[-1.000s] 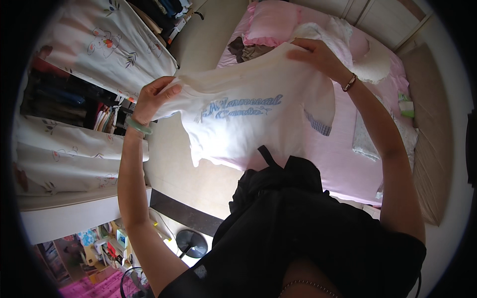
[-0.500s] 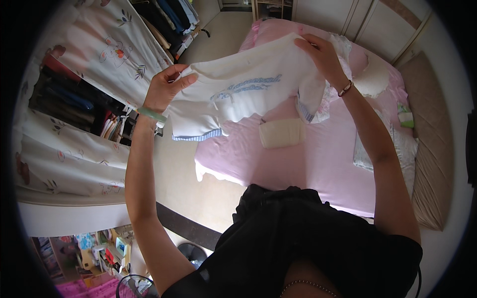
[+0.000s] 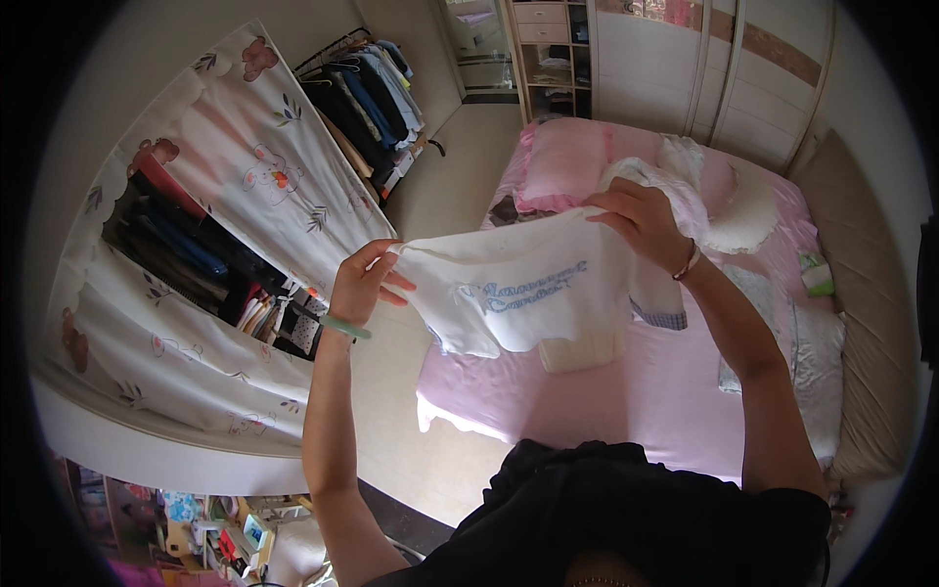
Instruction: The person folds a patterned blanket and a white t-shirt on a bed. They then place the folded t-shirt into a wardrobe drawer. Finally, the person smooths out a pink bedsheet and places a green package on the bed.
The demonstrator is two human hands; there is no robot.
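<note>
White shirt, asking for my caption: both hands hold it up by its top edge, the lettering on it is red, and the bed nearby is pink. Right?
Not quite: the head view shows the lettering is blue, not red. The left hand and right hand do hold the white shirt up by its top edge, and the bed is pink.

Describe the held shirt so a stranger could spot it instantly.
Find the pink bed. Partly covering it in view, a white shirt hangs between the left hand and right hand. Unlike the plain cream cloth just below, it bears blue lettering.
</note>
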